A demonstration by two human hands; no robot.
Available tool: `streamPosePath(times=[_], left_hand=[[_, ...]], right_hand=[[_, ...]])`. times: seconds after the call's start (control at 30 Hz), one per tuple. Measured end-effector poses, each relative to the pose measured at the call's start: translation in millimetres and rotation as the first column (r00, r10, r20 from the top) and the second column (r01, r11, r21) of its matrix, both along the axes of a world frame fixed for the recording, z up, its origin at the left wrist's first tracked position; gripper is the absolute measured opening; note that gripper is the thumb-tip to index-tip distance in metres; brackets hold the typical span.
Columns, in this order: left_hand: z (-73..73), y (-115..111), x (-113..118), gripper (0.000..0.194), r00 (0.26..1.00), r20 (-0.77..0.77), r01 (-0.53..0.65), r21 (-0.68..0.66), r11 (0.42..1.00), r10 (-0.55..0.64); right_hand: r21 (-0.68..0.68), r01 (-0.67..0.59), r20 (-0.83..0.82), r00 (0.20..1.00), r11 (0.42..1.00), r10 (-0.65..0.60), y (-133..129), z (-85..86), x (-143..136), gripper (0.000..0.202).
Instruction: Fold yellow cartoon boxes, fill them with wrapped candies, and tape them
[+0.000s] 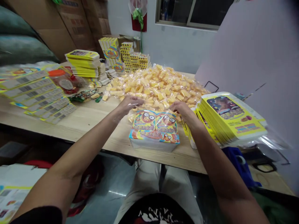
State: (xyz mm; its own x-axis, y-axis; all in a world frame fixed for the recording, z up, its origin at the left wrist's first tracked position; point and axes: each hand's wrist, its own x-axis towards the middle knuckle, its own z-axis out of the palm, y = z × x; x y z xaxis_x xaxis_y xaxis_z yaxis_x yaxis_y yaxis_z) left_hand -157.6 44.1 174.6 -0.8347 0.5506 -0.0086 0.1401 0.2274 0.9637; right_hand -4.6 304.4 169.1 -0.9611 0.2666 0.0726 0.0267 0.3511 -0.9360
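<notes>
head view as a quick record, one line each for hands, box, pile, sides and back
left hand: fingers at the pile's near edge, grip unclear
right hand: behind the box's right side, grip unclear
box: cartoon faces, on the table between the forearms
pile: wrapped yellow pieces, beyond the box
left side: barcoded cartons, orange-lidded jar
right side: yellow printed stack
back: small yellow boxes, window

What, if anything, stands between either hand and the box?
Nothing solid that I can see. The left hand and right hand are near the box's far corners; clear film shows around its far edge. The candy pile lies beyond the box.
</notes>
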Motion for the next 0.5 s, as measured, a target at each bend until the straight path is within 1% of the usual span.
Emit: streamPosePath(times=[0.07, 0.13, 0.2, 0.23, 0.3, 0.33, 0.4, 0.43, 0.47, 0.5], left_hand=[[-14.7, 3, -7, 0.027, 0.997, 0.074, 0.025, -0.041, 0.999, -0.022], [-27.6, 5, -10, 0.026, 0.988, 0.142, 0.068, -0.058, 0.996, -0.060], [-35.8, 5, -10, 0.026, 0.979, 0.187, 0.098, -0.064, 0.993, -0.085], [-37.6, 4, -10, 0.027, 0.974, 0.210, 0.107, -0.068, 0.992, -0.090], [-36.1, 2, -9, 0.032, 0.962, 0.250, 0.129, -0.072, 0.989, -0.107], [-33.4, 1, -9, 0.035, 0.956, 0.262, 0.156, -0.062, 0.986, -0.135], [-26.3, 0, -9, 0.041, 0.943, 0.253, 0.225, -0.002, 0.974, -0.217], [-22.8, 1, -10, 0.040, 0.941, 0.234, 0.243, 0.042, 0.969, -0.246], [-20.2, 3, -11, 0.035, 0.945, 0.221, 0.230, 0.084, 0.970, -0.243], [-18.7, 6, -13, 0.028, 0.953, 0.221, 0.186, 0.117, 0.976, -0.208]], right_hand=[[0.007, 0.002, 0.072, 0.997, 1.000, -0.002, 5, -13.2, -14, 0.007], [0.007, 0.004, 0.133, 0.991, 1.000, -0.005, 7, -24.7, -21, 0.005], [-0.004, 0.005, 0.164, 0.986, 1.000, -0.004, 9, -31.0, -20, 0.005], [-0.010, -0.002, 0.172, 0.985, 1.000, 0.004, 10, -31.5, -17, 0.007], [-0.022, -0.036, 0.180, 0.983, 0.999, 0.040, 13, -27.5, -8, 0.015], [-0.020, -0.064, 0.173, 0.983, 0.998, 0.067, 14, -23.8, -4, 0.019], [0.020, -0.124, 0.134, 0.984, 0.992, 0.120, 15, -15.9, 1, 0.024], [0.040, -0.128, 0.120, 0.985, 0.991, 0.123, 15, -13.0, 0, 0.025], [0.048, -0.107, 0.119, 0.988, 0.993, 0.101, 14, -11.4, -2, 0.025], [0.043, -0.067, 0.131, 0.990, 0.997, 0.061, 13, -11.4, -5, 0.025]])
